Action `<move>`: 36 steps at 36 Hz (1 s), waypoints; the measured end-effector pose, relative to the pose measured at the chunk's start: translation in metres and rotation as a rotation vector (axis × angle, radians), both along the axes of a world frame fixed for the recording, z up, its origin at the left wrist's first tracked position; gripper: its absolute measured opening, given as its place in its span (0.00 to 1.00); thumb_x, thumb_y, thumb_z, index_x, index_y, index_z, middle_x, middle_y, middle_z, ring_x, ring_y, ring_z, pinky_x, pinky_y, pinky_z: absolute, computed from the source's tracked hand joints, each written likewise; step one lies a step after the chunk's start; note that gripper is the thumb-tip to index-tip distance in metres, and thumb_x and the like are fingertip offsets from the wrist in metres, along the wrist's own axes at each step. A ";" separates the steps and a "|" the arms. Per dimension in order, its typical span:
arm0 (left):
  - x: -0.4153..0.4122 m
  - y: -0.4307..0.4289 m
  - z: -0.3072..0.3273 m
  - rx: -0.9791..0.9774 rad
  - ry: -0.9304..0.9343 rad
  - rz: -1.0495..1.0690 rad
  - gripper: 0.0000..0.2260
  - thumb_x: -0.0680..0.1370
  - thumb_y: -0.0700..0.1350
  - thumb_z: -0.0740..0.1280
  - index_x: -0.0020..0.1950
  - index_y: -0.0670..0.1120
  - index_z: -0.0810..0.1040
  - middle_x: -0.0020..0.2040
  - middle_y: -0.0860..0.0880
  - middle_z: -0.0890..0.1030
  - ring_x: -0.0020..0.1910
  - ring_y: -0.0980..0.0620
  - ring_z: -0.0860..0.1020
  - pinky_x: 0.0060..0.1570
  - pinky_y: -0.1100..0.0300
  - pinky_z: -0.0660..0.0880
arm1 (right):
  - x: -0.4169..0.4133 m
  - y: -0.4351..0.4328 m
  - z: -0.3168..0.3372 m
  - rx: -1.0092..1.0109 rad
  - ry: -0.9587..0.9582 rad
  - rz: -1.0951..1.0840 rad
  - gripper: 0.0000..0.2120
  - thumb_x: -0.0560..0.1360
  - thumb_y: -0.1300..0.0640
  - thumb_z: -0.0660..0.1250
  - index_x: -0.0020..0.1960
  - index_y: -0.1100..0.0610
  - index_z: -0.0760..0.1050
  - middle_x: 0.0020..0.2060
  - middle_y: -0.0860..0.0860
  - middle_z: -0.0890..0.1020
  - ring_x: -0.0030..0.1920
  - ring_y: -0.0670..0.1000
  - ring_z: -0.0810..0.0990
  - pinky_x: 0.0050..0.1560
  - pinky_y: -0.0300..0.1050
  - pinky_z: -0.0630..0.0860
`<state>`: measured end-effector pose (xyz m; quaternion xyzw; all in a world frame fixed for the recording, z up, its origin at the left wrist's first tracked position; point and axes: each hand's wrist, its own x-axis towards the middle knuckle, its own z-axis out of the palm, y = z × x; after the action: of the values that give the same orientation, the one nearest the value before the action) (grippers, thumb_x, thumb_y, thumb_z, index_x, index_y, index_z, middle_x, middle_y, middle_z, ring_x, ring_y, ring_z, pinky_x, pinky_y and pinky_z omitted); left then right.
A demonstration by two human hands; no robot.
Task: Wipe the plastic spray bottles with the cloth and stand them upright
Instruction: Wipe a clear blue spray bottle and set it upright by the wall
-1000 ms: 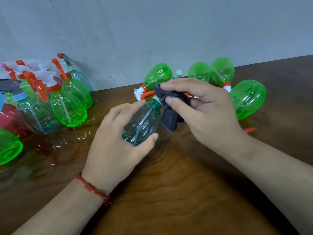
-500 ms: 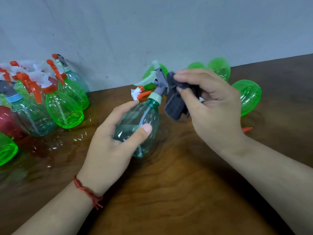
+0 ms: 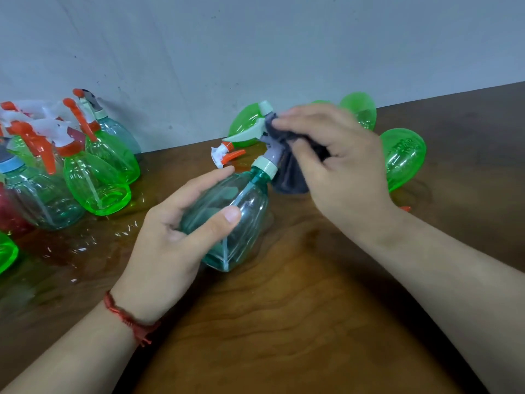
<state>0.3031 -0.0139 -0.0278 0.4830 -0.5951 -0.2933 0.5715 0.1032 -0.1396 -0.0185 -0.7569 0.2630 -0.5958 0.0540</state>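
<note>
Task partway, by my judgement. One teal bottle (image 3: 241,211) is in work. The left hand (image 3: 170,240) grips its body, thumb and fingers curled round it. The bottle is tilted over the table (image 3: 284,322), neck pointing away; cannot tell whether its base touches the wood. The right hand (image 3: 338,169) pinches the dark cloth (image 3: 289,180), fingers bent round it, and presses it against the grey sprayer head (image 3: 270,137). So the head is being wiped and this bottle is not yet stood up. Counts: cloth, one. The standing group (image 3: 96,183) at left, near the wall, has at least six bottles: three green, two teal, one red, likely the finished ones. The frame edge cuts this group, so the count is a minimum. One green bottle at the lower left edge (image 3: 5,254) is too cropped to judge. Lying green bottles (image 3: 403,157) behind the hands: three plain, plus a green sliver that may be a fourth. These appear left to do.
</note>
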 end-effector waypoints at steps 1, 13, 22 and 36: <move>0.000 0.001 0.000 0.005 0.000 -0.012 0.22 0.75 0.42 0.72 0.70 0.47 0.81 0.61 0.55 0.87 0.59 0.57 0.85 0.55 0.68 0.79 | -0.002 -0.001 0.001 0.028 -0.034 -0.006 0.15 0.79 0.70 0.69 0.59 0.57 0.87 0.58 0.51 0.86 0.61 0.51 0.83 0.65 0.52 0.78; 0.005 -0.001 -0.002 0.066 0.033 -0.028 0.21 0.75 0.46 0.78 0.69 0.54 0.84 0.63 0.52 0.87 0.61 0.52 0.86 0.55 0.63 0.81 | 0.003 -0.001 -0.003 0.115 -0.085 0.066 0.13 0.79 0.70 0.69 0.59 0.59 0.87 0.57 0.51 0.85 0.61 0.45 0.83 0.66 0.45 0.77; 0.014 -0.002 -0.003 0.068 0.190 -0.023 0.20 0.75 0.48 0.75 0.67 0.55 0.85 0.64 0.48 0.86 0.60 0.47 0.86 0.51 0.57 0.83 | 0.008 -0.006 -0.004 0.627 -0.329 0.493 0.14 0.81 0.70 0.68 0.59 0.54 0.84 0.54 0.46 0.88 0.57 0.44 0.85 0.60 0.40 0.79; 0.019 -0.004 -0.005 0.083 0.220 -0.041 0.20 0.77 0.45 0.71 0.70 0.51 0.83 0.66 0.44 0.85 0.61 0.42 0.85 0.55 0.53 0.84 | 0.006 -0.008 -0.007 0.674 -0.346 0.499 0.12 0.81 0.70 0.69 0.58 0.57 0.84 0.51 0.45 0.88 0.53 0.42 0.85 0.57 0.38 0.78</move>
<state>0.3225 -0.0178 -0.0324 0.4589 -0.5261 -0.3807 0.6065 0.1090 -0.1479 -0.0254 -0.6264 0.2390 -0.5635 0.4827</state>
